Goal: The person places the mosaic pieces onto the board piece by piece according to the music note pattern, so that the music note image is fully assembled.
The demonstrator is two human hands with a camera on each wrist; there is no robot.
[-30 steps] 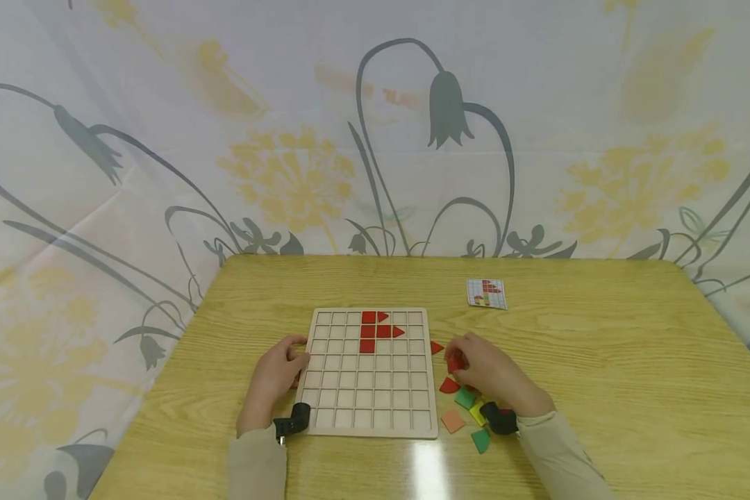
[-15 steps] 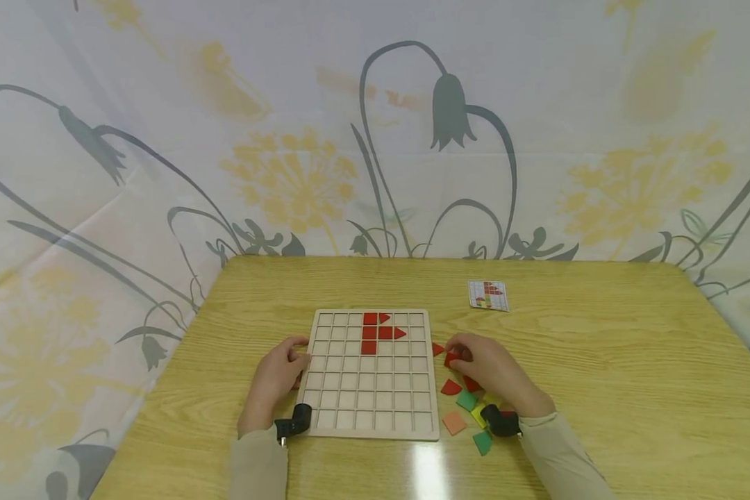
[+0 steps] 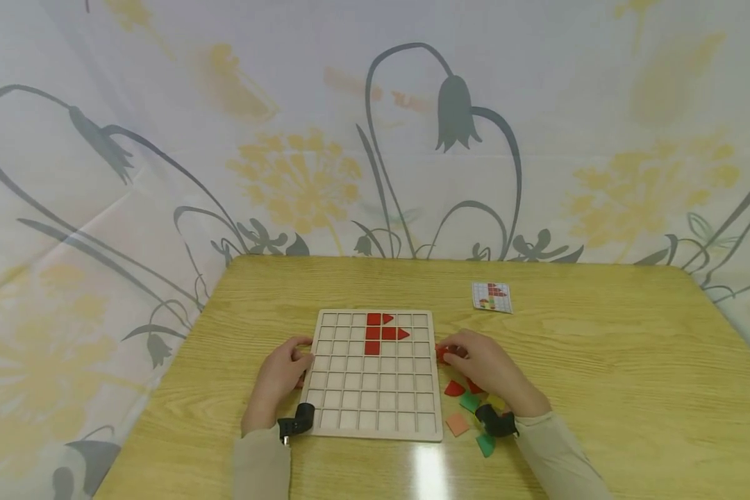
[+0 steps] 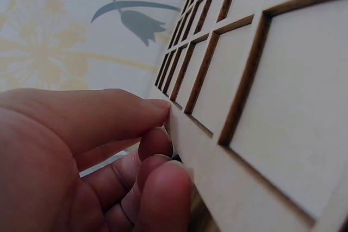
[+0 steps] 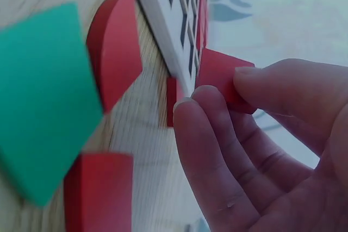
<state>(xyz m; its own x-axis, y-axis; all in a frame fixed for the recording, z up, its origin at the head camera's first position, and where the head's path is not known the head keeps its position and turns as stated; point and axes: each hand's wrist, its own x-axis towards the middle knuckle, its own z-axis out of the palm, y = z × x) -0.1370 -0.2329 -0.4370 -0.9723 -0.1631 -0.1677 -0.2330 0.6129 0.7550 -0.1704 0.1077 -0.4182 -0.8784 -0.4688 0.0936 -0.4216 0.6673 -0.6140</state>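
A pale wooden grid board (image 3: 375, 421) lies flat on the table, with several red square and triangular tiles (image 3: 373, 333) set in its upper cells. My left hand (image 3: 279, 371) holds the board's left edge; in the left wrist view the thumb and curled fingers meet the rim (image 4: 187, 139). Just off the board's right edge, my right hand (image 3: 487, 364) pinches a red tile (image 5: 215, 71) between thumb and fingers; it looks square. Behind those fingers another red piece (image 5: 171, 101) lies on the table by the board.
Loose tiles lie right of the board: a red quarter-round (image 3: 454, 388), a green piece (image 3: 470, 402), an orange square (image 3: 457, 423) and another green piece (image 3: 486, 445). Some sit partly under my right wrist. Farther back is a small pattern card (image 3: 492, 298).
My right hand has moved slightly left toward the board's edge with the red tile, uncovering another red piece beneath the hand. The left hand stays at the board; the view has shifted slightly.
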